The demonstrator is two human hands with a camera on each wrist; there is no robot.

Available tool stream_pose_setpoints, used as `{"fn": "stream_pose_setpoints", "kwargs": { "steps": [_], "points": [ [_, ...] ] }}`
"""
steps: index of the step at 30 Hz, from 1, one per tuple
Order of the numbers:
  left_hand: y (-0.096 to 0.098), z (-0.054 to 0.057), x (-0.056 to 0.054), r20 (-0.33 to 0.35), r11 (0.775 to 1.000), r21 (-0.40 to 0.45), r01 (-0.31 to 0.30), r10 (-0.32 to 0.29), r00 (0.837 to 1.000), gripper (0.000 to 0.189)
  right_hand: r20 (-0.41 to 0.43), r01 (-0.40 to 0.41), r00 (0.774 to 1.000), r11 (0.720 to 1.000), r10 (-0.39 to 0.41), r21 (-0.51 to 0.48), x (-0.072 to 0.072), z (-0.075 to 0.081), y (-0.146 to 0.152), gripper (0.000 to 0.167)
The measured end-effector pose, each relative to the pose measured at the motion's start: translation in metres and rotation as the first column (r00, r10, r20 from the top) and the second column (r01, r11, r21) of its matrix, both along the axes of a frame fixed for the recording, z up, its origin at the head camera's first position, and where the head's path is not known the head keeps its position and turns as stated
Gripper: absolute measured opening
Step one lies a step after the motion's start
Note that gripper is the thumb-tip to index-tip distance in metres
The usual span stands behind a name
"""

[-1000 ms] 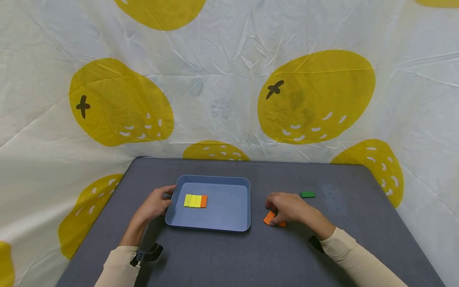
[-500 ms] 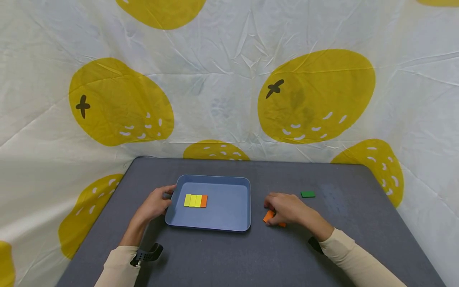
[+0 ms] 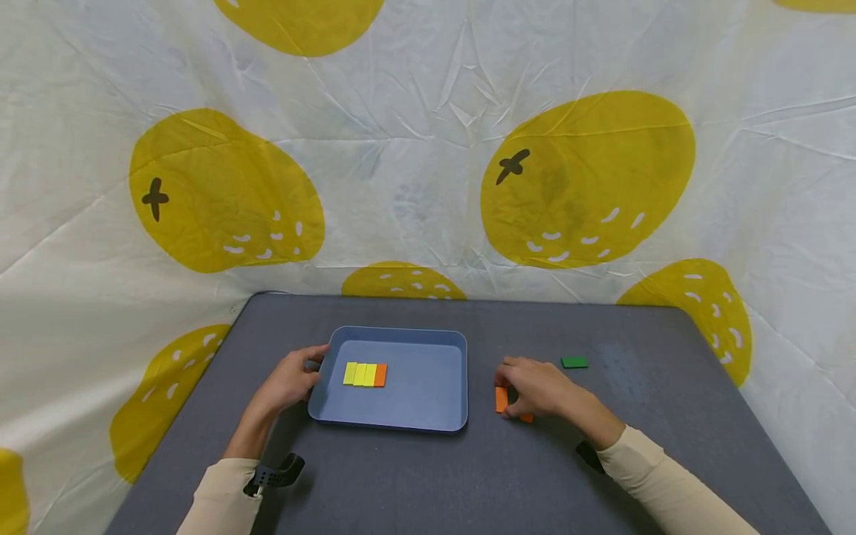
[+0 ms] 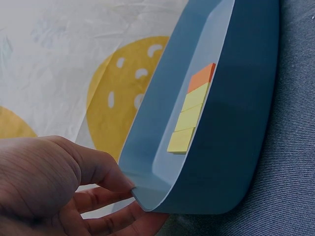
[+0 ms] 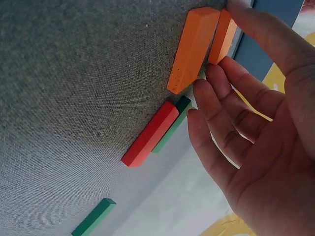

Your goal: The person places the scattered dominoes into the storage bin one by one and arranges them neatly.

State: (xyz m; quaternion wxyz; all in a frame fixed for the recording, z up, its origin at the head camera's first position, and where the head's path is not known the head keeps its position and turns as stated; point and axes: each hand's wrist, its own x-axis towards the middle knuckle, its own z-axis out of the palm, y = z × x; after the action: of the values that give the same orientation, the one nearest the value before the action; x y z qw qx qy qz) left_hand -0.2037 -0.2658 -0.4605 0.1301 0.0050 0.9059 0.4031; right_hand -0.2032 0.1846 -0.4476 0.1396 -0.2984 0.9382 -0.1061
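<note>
My left hand (image 3: 290, 380) pinches the left wall of a shallow blue tray (image 3: 421, 405). In the left wrist view the thumb lies at the tray's rim, with curled fingers outside and below. Three yellow blocks (image 4: 189, 118) and an orange one (image 4: 201, 78) lie side by side in a row inside the tray. Right of the tray, my right hand (image 3: 540, 388) pinches a flat orange block (image 3: 501, 400) by its ends between thumb and fingertips, low over the table. A second orange block (image 5: 193, 49) lies close beside it, partly hidden under the hand in the head view.
A red block (image 5: 150, 133) lies beside a green block (image 5: 172, 125) beyond the right fingers, hidden from the head view. Another green block (image 3: 574, 362) lies farther right on the grey table (image 3: 414, 483). Behind the table hangs a white cloth (image 3: 408, 186) with yellow fruit shapes.
The orange block in my right hand has turned from slanted to nearly straight, in line with the tray's side. That hand dipped slightly left, then back right. The left hand and tray stay put.
</note>
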Motion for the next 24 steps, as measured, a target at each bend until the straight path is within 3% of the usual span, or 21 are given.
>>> {"fn": "stream_pose_setpoints", "kwargs": {
  "steps": [24],
  "points": [
    [0.0, 0.001, 0.0, 0.003, 1.0, 0.013, -0.004, 0.004, 1.0, 0.062, 0.02, -0.018, 1.0, 1.0, 0.018, -0.016, -0.005, 0.012, -0.002, 0.039]
  ]
}}
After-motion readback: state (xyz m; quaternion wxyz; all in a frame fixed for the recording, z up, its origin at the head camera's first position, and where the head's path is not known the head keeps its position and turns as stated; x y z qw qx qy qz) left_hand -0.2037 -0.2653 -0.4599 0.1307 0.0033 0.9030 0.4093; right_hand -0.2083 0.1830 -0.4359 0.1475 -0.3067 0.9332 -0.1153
